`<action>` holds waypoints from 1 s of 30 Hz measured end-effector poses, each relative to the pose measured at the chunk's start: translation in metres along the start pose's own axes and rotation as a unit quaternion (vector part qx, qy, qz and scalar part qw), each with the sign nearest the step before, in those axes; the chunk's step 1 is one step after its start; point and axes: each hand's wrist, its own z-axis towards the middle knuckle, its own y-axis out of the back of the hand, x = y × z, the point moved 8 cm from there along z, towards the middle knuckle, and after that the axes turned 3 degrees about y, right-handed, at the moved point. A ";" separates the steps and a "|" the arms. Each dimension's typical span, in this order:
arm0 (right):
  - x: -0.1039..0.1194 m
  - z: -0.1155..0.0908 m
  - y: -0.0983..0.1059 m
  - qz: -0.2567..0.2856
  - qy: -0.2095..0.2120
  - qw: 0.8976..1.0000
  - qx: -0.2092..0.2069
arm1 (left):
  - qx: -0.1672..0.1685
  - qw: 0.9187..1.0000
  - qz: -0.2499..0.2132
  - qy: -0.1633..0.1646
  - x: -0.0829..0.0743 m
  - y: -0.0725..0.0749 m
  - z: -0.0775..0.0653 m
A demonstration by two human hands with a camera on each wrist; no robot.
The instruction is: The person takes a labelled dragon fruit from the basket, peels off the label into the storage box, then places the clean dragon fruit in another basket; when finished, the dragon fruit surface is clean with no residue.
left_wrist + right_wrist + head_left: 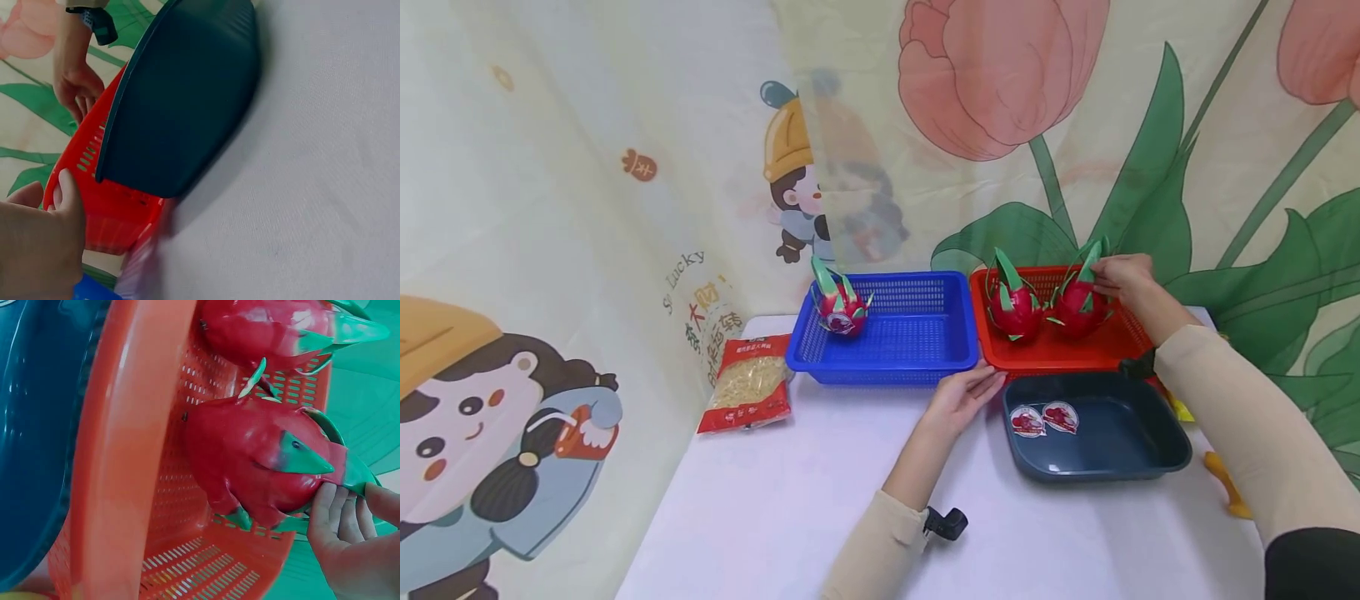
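Note:
My right hand (350, 544) pinches the green leafy tip of a red dragon fruit (256, 459), which sits in the right part of the red basket (1022, 364). Beside it in the same basket is a second dragon fruit (1015, 310), also with green leaves. At the basket's front left corner, my left hand (958, 400) holds the rim, with thumb and fingers on either side of it in the left wrist view. A third dragon fruit (841, 310), bearing a round sticker, stands in the left end of the blue basket (887, 365).
A dark blue-grey tub (1097, 475) with two dragon fruit stickers inside stands in front of the red basket. Left of the blue basket lies a red-and-clear packet (748, 383). A yellow object (1227, 483) lies at the table's right, partly behind my right sleeve.

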 end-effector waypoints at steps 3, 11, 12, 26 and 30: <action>-0.002 0.004 0.000 -0.039 0.001 0.999 0.003 | 0.001 1.000 -0.003 0.006 0.001 0.000 0.001; -0.002 0.013 -0.006 -0.070 0.022 0.997 0.026 | 0.018 1.000 -0.003 0.007 0.001 -0.003 0.006; -0.003 0.014 -0.009 -0.071 0.021 0.997 0.031 | 0.019 1.000 0.000 0.006 0.001 -0.002 0.006; 0.003 0.006 -0.027 -0.062 0.048 0.994 0.075 | 0.047 0.999 0.008 0.010 0.001 0.001 0.008; 0.009 -0.005 -0.023 -0.113 0.080 0.990 0.030 | 0.058 0.998 -0.002 0.024 0.002 0.004 0.008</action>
